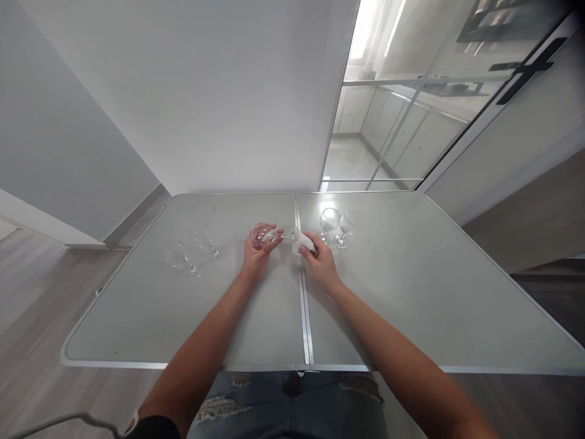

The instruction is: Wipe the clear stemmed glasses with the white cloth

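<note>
A clear stemmed wine glass [274, 236] is held sideways above the table. My left hand [258, 250] is closed around its bowl, and the stem points right. In my right hand [322, 262] is a soft white cloth [303, 241], bunched up and pressed against the round foot of the glass. The cloth could also be a paper wipe. Just beyond my right hand, two clear stemmed glasses [329, 219] stand upright close together. Two more clear glasses [178, 256] are on the left, faint against the table and seemingly upright.
The pale folding table [411, 292] has a metal rim and a metal seam [303, 311] down its middle. A white wall [228, 97] rises behind it. At the right back is a glazed sliding door [388, 122] with a black handle. A cable [68, 418] runs near my left forearm.
</note>
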Motion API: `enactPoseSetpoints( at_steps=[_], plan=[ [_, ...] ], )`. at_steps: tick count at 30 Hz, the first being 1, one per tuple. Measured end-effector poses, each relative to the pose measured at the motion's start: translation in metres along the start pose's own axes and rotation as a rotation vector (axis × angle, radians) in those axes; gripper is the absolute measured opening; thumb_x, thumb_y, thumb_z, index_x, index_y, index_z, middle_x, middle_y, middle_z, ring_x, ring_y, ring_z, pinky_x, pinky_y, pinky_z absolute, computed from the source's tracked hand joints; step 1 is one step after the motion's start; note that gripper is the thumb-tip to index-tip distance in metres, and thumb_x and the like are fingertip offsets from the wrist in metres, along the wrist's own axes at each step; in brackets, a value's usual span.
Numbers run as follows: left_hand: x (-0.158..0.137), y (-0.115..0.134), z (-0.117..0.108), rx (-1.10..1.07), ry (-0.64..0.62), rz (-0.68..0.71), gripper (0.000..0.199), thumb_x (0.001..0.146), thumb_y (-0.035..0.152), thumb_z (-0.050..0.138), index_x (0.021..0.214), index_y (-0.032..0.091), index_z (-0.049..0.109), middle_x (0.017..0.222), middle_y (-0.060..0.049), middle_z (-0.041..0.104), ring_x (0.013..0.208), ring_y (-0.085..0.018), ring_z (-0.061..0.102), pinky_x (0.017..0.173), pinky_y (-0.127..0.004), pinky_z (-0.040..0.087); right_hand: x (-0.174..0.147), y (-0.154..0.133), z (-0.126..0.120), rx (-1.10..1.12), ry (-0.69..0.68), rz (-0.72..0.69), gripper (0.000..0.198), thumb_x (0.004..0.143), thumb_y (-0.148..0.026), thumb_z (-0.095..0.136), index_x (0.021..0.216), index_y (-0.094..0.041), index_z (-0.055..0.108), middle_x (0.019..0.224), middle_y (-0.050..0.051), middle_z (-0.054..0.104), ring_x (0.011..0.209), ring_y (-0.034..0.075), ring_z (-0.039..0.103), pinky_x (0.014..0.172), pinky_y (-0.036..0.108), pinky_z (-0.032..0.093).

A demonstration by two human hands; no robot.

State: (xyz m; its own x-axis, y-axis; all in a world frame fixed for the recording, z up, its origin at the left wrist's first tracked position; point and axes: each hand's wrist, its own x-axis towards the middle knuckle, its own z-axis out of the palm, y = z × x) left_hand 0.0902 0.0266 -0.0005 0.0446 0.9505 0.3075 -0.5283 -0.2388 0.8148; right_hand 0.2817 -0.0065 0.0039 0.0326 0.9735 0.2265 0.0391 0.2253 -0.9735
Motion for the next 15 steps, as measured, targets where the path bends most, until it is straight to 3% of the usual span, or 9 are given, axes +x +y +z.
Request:
enactPoseSetpoints(
  at_steps=[3, 6, 9, 15],
  plan=[
    [0.0014, -0.0003, -0.0032, -0.006, 0.033, 0.001, 0.054, 0.075, 0.037, 0.087, 0.120, 0.025, 0.059, 0.129, -0.010, 0.064, 0.118, -0.030, 0.068, 0.105, -0.047, 0.054, -0.0017, -0.0007, 0.0010, 0.011, -0.010, -0.005, 0.044, 0.089, -0.040, 0.065, 0.129, -0.021, 0.064, 0.114, 0.009, 0.071, 0.096, 0.022, 0.067, 0.085, 0.037, 0.057],
    [-0.0005, -0.0010, -0.0034, -0.015, -0.027, -0.051, 0.058, 0.074, 0.040, 0.087, 0.122, 0.024, 0.058, 0.128, -0.010, 0.064, 0.117, -0.031, 0.068, 0.103, -0.049, 0.055, -0.0017, -0.0024, -0.0002, 0.029, 0.091, -0.038, 0.045, 0.091, -0.039, 0.062, 0.133, -0.023, 0.061, 0.127, 0.009, 0.067, 0.106, 0.023, 0.065, 0.089, 0.037, 0.056],
    [-0.0028, -0.0014, -0.0019, -0.019, -0.092, -0.089, 0.061, 0.074, 0.043, 0.087, 0.124, 0.024, 0.058, 0.127, -0.011, 0.064, 0.116, -0.032, 0.069, 0.104, -0.052, 0.054, 0.0007, 0.0011, -0.0015, 0.011, 0.084, -0.021, 0.045, 0.090, -0.037, 0.062, 0.132, -0.022, 0.062, 0.127, 0.009, 0.067, 0.107, 0.024, 0.065, 0.092, 0.038, 0.056],
    [0.0001, -0.0014, -0.0026, -0.015, 0.027, -0.014, 0.054, 0.078, 0.039, 0.085, 0.122, 0.025, 0.057, 0.131, -0.010, 0.063, 0.120, -0.031, 0.067, 0.105, -0.048, 0.054, -0.0039, 0.0008, 0.0027, 0.023, -0.022, 0.031, 0.043, 0.088, -0.037, 0.064, 0.128, -0.020, 0.064, 0.112, 0.009, 0.071, 0.093, 0.022, 0.068, 0.086, 0.038, 0.057]
  ],
)
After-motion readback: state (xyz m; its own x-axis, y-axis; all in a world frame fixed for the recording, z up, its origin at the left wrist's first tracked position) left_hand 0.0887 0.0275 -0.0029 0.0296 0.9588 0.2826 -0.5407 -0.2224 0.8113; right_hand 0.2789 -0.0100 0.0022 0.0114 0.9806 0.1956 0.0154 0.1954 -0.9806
